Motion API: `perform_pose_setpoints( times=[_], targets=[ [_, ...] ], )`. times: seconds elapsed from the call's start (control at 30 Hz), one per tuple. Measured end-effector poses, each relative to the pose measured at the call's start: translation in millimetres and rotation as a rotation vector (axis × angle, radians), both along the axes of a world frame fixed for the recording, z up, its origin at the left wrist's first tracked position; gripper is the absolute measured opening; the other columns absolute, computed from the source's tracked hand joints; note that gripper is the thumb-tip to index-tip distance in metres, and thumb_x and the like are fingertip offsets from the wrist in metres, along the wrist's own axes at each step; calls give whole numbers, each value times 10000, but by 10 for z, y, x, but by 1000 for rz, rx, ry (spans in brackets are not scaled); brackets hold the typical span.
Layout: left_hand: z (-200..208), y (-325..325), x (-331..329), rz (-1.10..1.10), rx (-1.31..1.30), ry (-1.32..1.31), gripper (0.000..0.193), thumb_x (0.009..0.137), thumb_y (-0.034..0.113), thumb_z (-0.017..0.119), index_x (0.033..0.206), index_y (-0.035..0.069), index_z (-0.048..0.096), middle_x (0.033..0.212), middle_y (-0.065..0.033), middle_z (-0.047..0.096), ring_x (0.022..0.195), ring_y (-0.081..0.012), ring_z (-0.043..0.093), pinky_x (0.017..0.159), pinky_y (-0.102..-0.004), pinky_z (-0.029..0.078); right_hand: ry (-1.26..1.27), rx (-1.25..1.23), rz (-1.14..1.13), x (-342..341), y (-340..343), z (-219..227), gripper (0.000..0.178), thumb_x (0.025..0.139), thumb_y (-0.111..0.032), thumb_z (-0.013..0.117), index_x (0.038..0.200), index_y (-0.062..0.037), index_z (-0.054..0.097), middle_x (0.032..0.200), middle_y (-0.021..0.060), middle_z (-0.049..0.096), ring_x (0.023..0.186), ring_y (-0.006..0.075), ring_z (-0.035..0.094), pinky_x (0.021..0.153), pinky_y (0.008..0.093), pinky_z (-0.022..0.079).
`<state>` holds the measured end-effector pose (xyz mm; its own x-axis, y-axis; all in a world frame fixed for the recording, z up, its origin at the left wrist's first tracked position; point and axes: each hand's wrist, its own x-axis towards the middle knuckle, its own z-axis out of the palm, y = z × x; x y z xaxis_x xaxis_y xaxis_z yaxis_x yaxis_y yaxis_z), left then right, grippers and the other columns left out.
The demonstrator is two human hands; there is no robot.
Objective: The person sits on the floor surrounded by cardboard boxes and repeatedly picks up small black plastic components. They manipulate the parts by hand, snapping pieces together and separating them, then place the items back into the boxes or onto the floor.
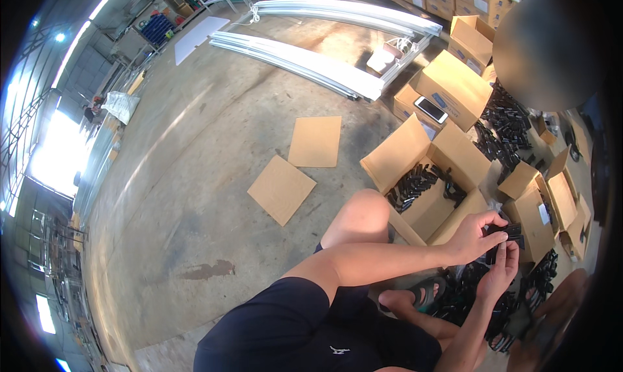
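Note:
Off to the right, my left hand (468,239) is closed on small black parts (514,230), thumb and fingers pinching them. My right hand (498,276) meets it from below, its fingertips pressed to the same parts. Their exact kind is too small to make out. Just beyond my left hand stands an open cardboard box (468,153), with similar black pieces (415,185) lined up along its far left side and more at the right. Beneath my hands lies a loose heap of black pieces (457,295), partly hidden by my arms.
A phone (431,110) rests on another carton (454,86). Smaller open boxes (533,219) stand at the right, near a co-worker's leg (558,307). Two cardboard sheets (281,189) lie on the concrete floor (195,197). Long white metal profiles (305,64) lie farther off.

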<state>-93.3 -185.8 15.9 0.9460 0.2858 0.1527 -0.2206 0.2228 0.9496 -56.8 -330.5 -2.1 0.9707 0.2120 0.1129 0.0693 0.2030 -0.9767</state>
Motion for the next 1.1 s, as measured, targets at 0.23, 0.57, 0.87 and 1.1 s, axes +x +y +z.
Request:
perform_pose_setpoints(
  times=[0.23,0.57,0.87,1.1],
  targets=[
    [47,5,2,1,-117,48,275,966,132,718,1180,-25,647,918,-36,698,705,-48,607,613,-222,512,57,-10,54,-31,-2,54,175,1069,-156,582,1115,6,630,1037,18,649,954,80,582,868,238,467],
    [22,4,141,-85,-113,55,227,935,61,723,1140,-24,672,938,-39,707,812,-71,649,737,-244,552,71,-53,95,-1,-28,106,114,1018,-84,628,1077,12,639,1010,11,642,934,73,582,836,231,473],
    [-172,-50,184,-49,-111,8,239,963,66,725,1179,-17,661,1121,-72,696,1031,-101,632,909,-247,506,126,-27,-91,37,-45,71,99,967,-82,706,1020,0,726,906,-12,680,784,30,579,683,204,466],
    [-195,-158,198,-77,-106,34,281,966,81,732,1212,-28,653,1123,-82,709,1013,-102,646,913,-247,509,147,-60,-77,70,-169,30,136,941,-106,729,1001,16,721,888,19,695,788,63,589,702,240,481]
  ],
)
